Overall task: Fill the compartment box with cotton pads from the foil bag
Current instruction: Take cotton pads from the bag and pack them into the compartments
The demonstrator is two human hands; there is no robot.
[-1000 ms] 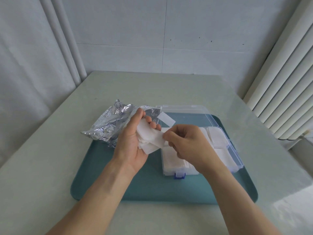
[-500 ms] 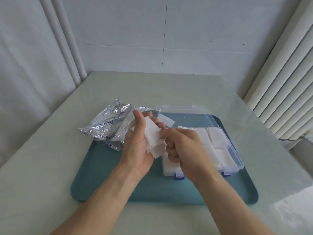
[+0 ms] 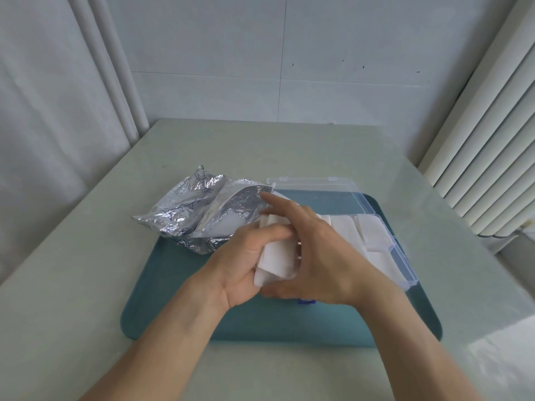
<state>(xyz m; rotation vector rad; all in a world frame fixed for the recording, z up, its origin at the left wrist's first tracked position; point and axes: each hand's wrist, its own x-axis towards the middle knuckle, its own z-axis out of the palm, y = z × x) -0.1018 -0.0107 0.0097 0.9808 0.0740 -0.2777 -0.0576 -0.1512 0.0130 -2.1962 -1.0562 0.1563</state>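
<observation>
A stack of white cotton pads (image 3: 276, 256) sits between both hands above the teal tray. My left hand (image 3: 246, 264) grips the stack from the left, thumb across its top. My right hand (image 3: 315, 256) wraps the stack from the right, thumb under it and fingers stretched over its far end. The crumpled foil bag (image 3: 202, 209) lies open at the tray's back left, with white pads visible in its mouth. The clear compartment box (image 3: 402, 264) stands open on the right, several compartments holding pads; my right hand hides its left part.
The teal tray (image 3: 179, 299) rests on a pale table (image 3: 72, 285). The box's clear lid (image 3: 324, 195) lies flat behind it. A curtain hangs at the left, a white radiator stands at the right, and a tiled wall is behind.
Both hands have closed around the pad stack. My right hand went from pinching a pad's edge to wrapping over the stack, and the stack now lies lower and flatter.
</observation>
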